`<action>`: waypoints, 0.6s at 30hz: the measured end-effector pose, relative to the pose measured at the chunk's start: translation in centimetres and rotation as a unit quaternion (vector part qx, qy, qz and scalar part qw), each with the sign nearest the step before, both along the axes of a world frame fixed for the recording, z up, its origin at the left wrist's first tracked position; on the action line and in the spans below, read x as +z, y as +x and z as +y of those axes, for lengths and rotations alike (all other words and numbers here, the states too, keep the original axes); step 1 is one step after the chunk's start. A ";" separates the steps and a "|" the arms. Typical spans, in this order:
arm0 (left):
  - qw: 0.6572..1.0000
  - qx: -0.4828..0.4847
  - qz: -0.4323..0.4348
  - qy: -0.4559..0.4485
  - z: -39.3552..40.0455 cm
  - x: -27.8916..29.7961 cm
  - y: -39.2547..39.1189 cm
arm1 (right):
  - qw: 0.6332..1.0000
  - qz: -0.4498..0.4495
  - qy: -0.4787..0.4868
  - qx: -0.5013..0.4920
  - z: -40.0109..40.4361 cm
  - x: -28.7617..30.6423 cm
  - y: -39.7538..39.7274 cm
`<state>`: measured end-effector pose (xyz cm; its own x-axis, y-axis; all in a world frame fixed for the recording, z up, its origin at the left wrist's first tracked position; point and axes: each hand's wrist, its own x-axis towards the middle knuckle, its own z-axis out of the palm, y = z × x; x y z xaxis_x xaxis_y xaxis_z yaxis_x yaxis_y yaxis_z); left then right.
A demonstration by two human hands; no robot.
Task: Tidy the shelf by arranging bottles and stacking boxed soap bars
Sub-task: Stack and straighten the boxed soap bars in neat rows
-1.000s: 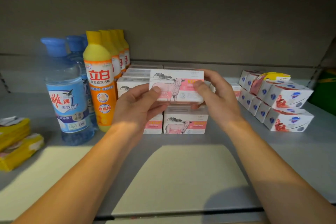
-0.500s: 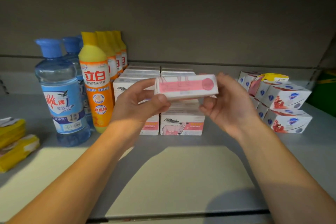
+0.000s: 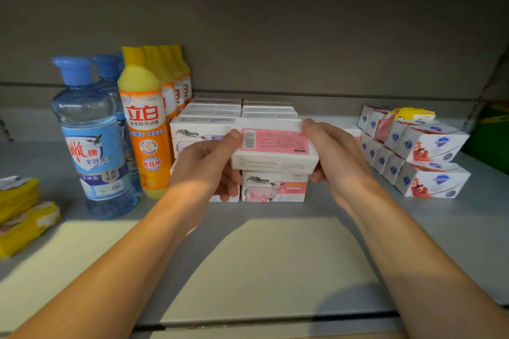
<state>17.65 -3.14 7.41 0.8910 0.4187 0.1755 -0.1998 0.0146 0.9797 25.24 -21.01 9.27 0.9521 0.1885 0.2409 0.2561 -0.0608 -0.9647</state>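
While both hands hold it — soap box hovers.

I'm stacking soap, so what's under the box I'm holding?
Under the held box a sheep-printed soap box stands on the shelf. Its top is hidden, so any contact is unclear.

- A soap box, held between the left hand and right hand, looks like matt white card with a pink printed panel.
- The stacked boxes beneath are the same matt card.
- Blue bottles are clear, glossy plastic (paper-like labels).
- Orange bottles are opaque, smooth plastic with a sheen.
- Yellow packs wear shiny, crinkled wrap.
- The shelf reads as smooth, matt grey painted metal.
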 end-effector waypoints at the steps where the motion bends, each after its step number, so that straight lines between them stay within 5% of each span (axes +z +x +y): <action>1: 1.000 -0.002 0.012 0.002 0.0 0.0 0.0 | 1.000 0.010 -0.006 0.008 0.0 0.0 0.0; 7: 0.999 0.012 0.028 0.019 0.4 0.1 0.2 | 0.996 0.034 -0.001 0.078 -0.1 0.0 0.1; 12: 0.998 0.014 -0.018 0.060 0.5 -0.3 0.2 | 0.997 -0.040 0.031 0.058 -0.2 0.0 0.1; 18: 0.993 -0.092 -0.071 -0.025 0.8 0.2 0.0 | 0.982 -0.090 0.124 0.113 -0.2 0.1 0.0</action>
<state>17.61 -2.35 7.65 0.9206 0.2632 0.2885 -0.3260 0.1113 0.9388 25.22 -21.22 9.42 0.8301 0.3044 0.4672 0.4047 0.2475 -0.8803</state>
